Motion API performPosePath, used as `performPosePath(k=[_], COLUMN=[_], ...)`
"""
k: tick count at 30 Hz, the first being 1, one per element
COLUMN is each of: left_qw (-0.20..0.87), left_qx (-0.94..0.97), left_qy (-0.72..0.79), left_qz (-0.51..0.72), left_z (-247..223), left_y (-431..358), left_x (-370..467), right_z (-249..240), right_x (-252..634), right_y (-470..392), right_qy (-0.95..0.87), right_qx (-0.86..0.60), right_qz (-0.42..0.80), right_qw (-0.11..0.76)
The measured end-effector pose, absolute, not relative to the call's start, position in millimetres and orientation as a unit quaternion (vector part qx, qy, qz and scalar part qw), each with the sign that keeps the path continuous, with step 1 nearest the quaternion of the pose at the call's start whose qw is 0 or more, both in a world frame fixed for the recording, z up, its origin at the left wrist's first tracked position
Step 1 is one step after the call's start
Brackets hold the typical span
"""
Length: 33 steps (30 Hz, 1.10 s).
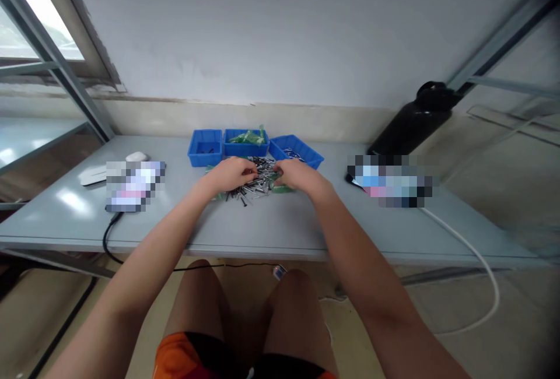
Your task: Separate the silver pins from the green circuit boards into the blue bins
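A heap of loose screws [262, 176], silver and black, lies on the table over green plastic wrapping [282, 188]. At the heap's left side is my left hand [233, 173], its fingers curled together among the screws; what they pinch is too small to make out. My right hand [298, 172] reaches in from the right, fingers bent and closed at the heap's edge, their tips partly hidden. Behind the hands stand three blue bins. Dark screws lie in the left bin [199, 159], green plastic bags fill the middle bin [245, 150], and silver screws lie in the tilted right bin [312, 159].
On the table's left are a phone [135, 186] with a black cable, a white rounded case [136, 157] and a flat white object [94, 176]. To the right, a black bottle [411, 125] leans behind another phone [389, 183] with a white cable [475, 251]. A wall rises behind.
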<state>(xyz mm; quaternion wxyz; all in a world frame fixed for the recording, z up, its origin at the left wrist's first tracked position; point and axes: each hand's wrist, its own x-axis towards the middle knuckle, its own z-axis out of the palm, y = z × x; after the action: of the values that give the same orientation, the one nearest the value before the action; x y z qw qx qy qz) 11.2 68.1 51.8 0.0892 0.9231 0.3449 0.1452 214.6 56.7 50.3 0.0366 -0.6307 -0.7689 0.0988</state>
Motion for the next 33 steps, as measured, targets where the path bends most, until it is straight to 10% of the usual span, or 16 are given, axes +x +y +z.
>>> performPosePath(k=[12, 20, 33], left_qw=[0.1, 0.113, 0.12], left_qx=[0.872, 0.858, 0.817], left_qy=[0.42, 0.405, 0.413], left_qz=[0.229, 0.296, 0.383], left_z=[56, 56, 56], left_y=[70, 71, 74], left_x=[5, 7, 5], right_z=[61, 46, 45], right_x=[205, 195, 198], right_y=[56, 68, 69], right_qy=[-0.802, -0.678, -0.744], right_qx=[-0.499, -0.488, -0.5], right_qz=[0.089, 0.29, 0.208], right_qw=[0.315, 0.468, 0.393])
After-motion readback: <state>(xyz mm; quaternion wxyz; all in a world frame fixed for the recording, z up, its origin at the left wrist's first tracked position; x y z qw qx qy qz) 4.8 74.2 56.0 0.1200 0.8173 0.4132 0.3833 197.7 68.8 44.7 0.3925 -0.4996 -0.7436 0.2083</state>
